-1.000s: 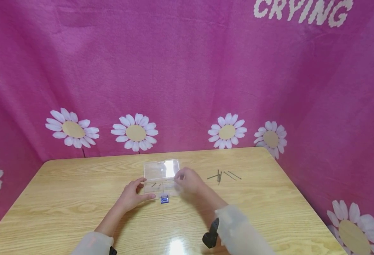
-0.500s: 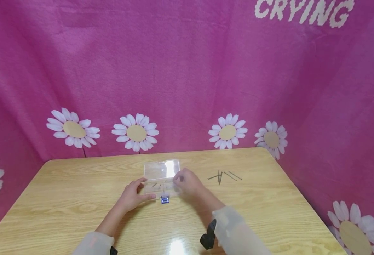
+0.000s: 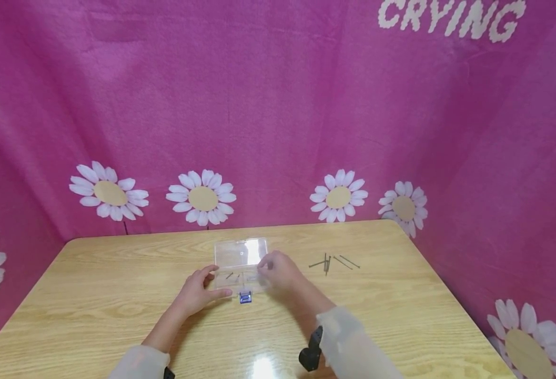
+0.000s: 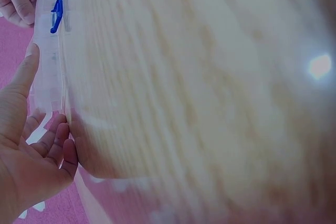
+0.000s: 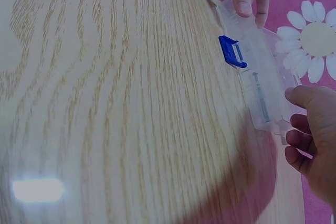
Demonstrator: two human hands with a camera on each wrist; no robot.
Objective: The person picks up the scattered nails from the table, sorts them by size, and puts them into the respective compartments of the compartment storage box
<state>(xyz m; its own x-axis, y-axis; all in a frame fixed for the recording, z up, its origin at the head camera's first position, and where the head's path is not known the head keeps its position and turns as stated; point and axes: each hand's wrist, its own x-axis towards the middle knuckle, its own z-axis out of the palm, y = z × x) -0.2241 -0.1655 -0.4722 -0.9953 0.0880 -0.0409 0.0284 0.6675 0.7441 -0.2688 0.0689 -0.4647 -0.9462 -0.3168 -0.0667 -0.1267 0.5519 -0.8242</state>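
A clear plastic box [image 3: 228,284] with a blue latch [image 3: 245,297] lies on the table, its transparent lid [image 3: 230,252] raised at the back. Short dark nails or screws [image 3: 229,275] show in its left compartment. Through its wall in the right wrist view, a long thin screw or nail [image 5: 260,98] is visible. My left hand [image 3: 196,290] grips the box's left end, thumb at the front and fingers behind. At the back right corner, the thumb and curled fingers of my right hand [image 3: 280,269] pinch the box's edge near the lid.
Several long dark nails or screws [image 3: 326,263] lie loose on the wooden table [image 3: 117,295], right of the box. A pink cloth [image 3: 268,105] with daisies hangs behind the table's back edge and along both sides.
My right wrist has shifted slightly left, with its fingertips staying at the box's back right corner. The left hand, box and loose nails keep their places.
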